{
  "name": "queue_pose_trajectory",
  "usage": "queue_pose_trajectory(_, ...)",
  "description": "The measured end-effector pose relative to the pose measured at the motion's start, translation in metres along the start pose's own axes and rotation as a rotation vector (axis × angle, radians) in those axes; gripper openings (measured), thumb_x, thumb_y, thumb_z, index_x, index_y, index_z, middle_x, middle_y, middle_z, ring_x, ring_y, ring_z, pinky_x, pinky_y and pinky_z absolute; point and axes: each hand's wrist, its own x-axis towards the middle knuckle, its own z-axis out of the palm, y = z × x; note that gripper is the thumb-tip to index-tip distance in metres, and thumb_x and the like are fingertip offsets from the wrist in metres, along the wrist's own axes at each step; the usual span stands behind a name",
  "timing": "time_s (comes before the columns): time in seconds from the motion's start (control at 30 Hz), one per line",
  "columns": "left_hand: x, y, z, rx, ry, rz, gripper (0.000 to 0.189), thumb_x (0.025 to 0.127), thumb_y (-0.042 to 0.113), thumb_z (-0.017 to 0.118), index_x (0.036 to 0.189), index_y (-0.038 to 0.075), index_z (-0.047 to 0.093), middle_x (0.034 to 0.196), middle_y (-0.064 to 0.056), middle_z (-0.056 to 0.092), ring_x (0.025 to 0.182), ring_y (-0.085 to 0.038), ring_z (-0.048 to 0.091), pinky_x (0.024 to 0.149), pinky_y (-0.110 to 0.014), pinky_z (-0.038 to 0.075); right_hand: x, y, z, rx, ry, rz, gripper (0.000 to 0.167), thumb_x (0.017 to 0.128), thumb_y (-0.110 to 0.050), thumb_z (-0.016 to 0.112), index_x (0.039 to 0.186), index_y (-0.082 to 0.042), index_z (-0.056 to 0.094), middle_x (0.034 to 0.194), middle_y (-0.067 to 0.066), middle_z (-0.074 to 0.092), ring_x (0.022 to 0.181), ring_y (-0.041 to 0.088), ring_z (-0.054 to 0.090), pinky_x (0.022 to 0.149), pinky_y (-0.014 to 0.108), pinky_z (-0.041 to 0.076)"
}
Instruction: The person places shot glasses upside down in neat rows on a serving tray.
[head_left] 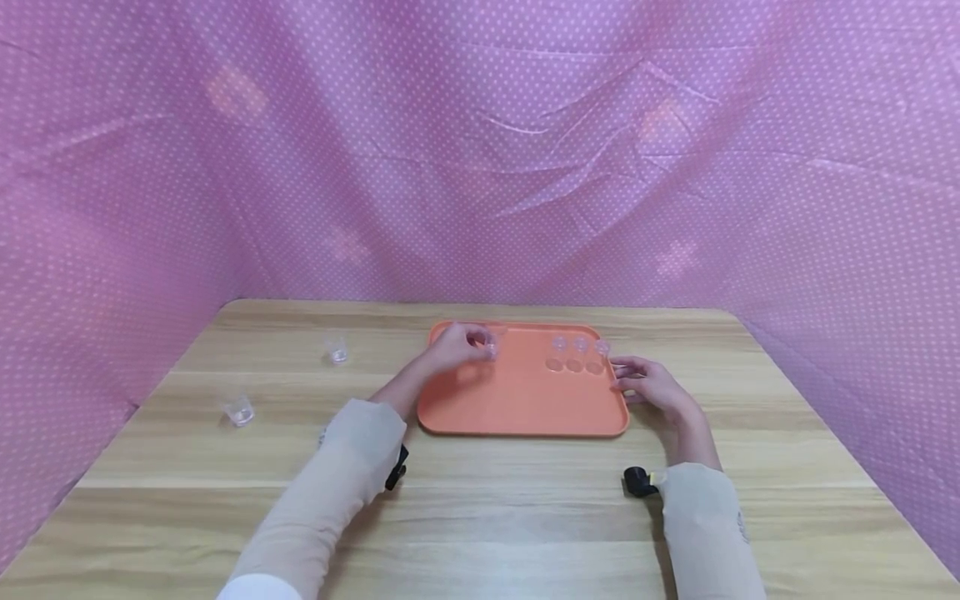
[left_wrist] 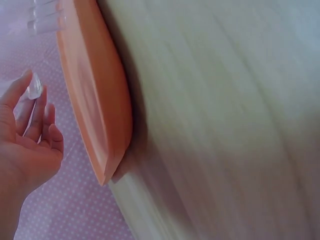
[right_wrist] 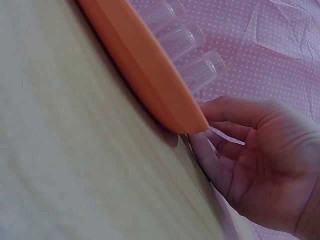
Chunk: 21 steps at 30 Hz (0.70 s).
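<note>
A small clear cup (head_left: 491, 350) is pinched between the thumb and fingers of my left hand (head_left: 453, 348), over the back left part of the orange tray (head_left: 517, 408). In the left wrist view the cup (left_wrist: 35, 86) shows at the fingertips of the left hand (left_wrist: 30, 145). Three more clear cups (head_left: 580, 354) stand in a row on the tray, towards its back right, with their thick ends up. At the tray's right edge, my right hand (head_left: 652, 385) rests its loosely bent fingers against the rim; the right wrist view shows the fingers around the tray's end (right_wrist: 187, 112).
Two other clear cups stand upright on the wooden table (head_left: 510, 517) to the left, one farther back (head_left: 337, 352) and one nearer (head_left: 240, 411). A pink dotted curtain (head_left: 480, 167) hangs behind the table and along both sides.
</note>
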Motion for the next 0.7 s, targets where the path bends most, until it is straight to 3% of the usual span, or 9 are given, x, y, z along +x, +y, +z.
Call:
queue_pose_trajectory(0.23, 0.007, 0.002, 0.007, -0.002, 0.107, -0.122, 0.033, 0.078, 0.024, 0.073, 0.105, 0.006, 0.067, 0.095, -0.003, 0.062, 0.076, -0.015, 0.051, 0.062, -0.025, 0.042, -0.001, 0.002, -0.001, 0.005, -0.003, -0.007, 0.052, 0.086, 0.007, 0.052, 0.134, 0.011, 0.033, 0.116, 0.027, 0.045, 0.085, 0.013, 0.058, 0.077, 0.033, 0.050)
queue_pose_trajectory(0.37, 0.011, 0.005, 0.011, -0.070, 0.183, -0.159, 0.033, 0.077, 0.025, 0.074, 0.103, 0.006, 0.067, 0.092, -0.002, 0.063, 0.076, -0.014, 0.051, 0.061, -0.023, 0.041, -0.001, 0.001, -0.001, 0.000, -0.004, -0.009, 0.051, 0.087, 0.007, 0.052, 0.134, 0.011, 0.033, 0.116, 0.027, 0.045, 0.085, 0.013, 0.058, 0.076, 0.033, 0.050)
queue_pose_trajectory(0.57, 0.015, 0.006, 0.022, -0.244, 0.274, -0.110, 0.031, 0.078, 0.016, 0.074, 0.104, 0.001, 0.067, 0.094, -0.009, 0.065, 0.079, -0.014, 0.052, 0.064, -0.021, 0.040, -0.001, 0.002, -0.001, -0.017, -0.008, -0.011, 0.052, 0.087, 0.005, 0.053, 0.134, 0.011, 0.033, 0.117, 0.028, 0.045, 0.087, 0.015, 0.058, 0.076, 0.033, 0.051)
queue_pose_trajectory(0.7, 0.019, 0.006, 0.029, -0.287, 0.309, -0.086, 0.032, 0.078, 0.019, 0.074, 0.104, 0.002, 0.067, 0.098, -0.010, 0.066, 0.083, -0.016, 0.053, 0.068, -0.023, 0.041, -0.001, 0.002, -0.001, -0.021, -0.015, -0.021, 0.052, 0.087, 0.004, 0.053, 0.134, 0.011, 0.032, 0.117, 0.028, 0.045, 0.087, 0.015, 0.058, 0.076, 0.033, 0.051)
